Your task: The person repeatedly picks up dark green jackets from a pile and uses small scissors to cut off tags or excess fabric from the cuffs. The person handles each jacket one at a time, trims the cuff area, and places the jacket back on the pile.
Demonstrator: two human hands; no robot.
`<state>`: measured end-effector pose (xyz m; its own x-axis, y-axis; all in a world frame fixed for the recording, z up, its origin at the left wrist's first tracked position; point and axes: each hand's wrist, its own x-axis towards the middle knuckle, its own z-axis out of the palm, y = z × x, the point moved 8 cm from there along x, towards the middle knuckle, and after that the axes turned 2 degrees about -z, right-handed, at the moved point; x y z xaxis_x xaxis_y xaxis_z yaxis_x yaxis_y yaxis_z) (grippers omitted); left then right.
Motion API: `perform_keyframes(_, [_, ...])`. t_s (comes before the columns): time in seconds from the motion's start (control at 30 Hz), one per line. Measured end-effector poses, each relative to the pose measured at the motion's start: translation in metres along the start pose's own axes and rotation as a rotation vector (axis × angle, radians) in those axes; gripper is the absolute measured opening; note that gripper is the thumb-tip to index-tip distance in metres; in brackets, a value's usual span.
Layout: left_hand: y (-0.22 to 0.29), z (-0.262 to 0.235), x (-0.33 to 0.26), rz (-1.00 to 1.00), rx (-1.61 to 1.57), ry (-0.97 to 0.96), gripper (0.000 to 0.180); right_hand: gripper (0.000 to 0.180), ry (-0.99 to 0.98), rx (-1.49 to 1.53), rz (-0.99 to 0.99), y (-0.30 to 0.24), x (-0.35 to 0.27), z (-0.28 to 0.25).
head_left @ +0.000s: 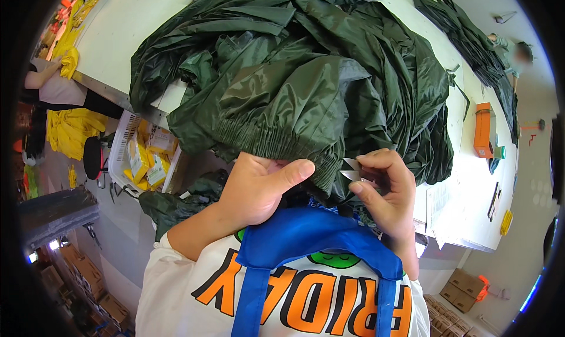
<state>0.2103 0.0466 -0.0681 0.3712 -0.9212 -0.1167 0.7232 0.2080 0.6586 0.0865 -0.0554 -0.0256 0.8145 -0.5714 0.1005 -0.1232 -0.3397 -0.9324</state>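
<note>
A dark green, shiny garment (282, 95) lies bunched in front of me, with a gathered elastic edge (265, 138) toward my body. My left hand (256, 187) grips that edge, its thumb out on top and its fingers hidden under the fabric. To the right, my right hand (389, 190) is closed on a small pair of thread snips (352, 175). Their two pointed blades are spread apart and face left, close beside the gathered edge. Whether the blades touch a thread cannot be made out.
More green garments pile up on the white table (109, 37). A white plastic basket (122, 154) with yellow packets stands at the left. On the right are an orange box (484, 130) and papers (438, 210). People stand at the far left and far right.
</note>
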Motion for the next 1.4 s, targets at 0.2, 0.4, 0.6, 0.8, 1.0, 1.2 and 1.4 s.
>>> perform_keyframes(0.2, [-0.001, 0.002, 0.000, -0.025, -0.059, 0.003, 0.029, 0.030, -0.001, 0.068, 0.020, 0.001, 0.003, 0.004])
perform_keyframes(0.4, [-0.003, 0.001, -0.002, -0.042, -0.081, 0.005, 0.030, 0.031, 0.025, 0.004, -0.022, -0.005, 0.004, 0.005])
perform_keyframes(0.6, [-0.001, 0.001, -0.002, -0.030, -0.065, 0.020, 0.030, 0.027, 0.036, -0.008, -0.070, -0.004, 0.000, 0.003])
perform_keyframes(0.8, [-0.004, 0.001, -0.002, -0.023, -0.044, 0.008, 0.029, 0.026, 0.030, -0.007, -0.025, -0.003, 0.000, 0.006])
perform_keyframes(1.0, [-0.003, 0.001, -0.003, -0.038, -0.042, 0.017, 0.030, 0.033, 0.022, -0.030, -0.144, -0.007, 0.002, 0.007])
perform_keyframes(1.2, [-0.002, 0.014, -0.002, -0.043, 0.244, -0.143, 0.038, 0.053, 0.134, -0.148, -0.411, -0.017, 0.001, 0.019])
perform_keyframes(1.4, [0.066, 0.077, -0.037, 0.757, 1.001, -0.534, 0.031, 0.023, 0.136, 0.011, -0.253, -0.006, 0.016, -0.007])
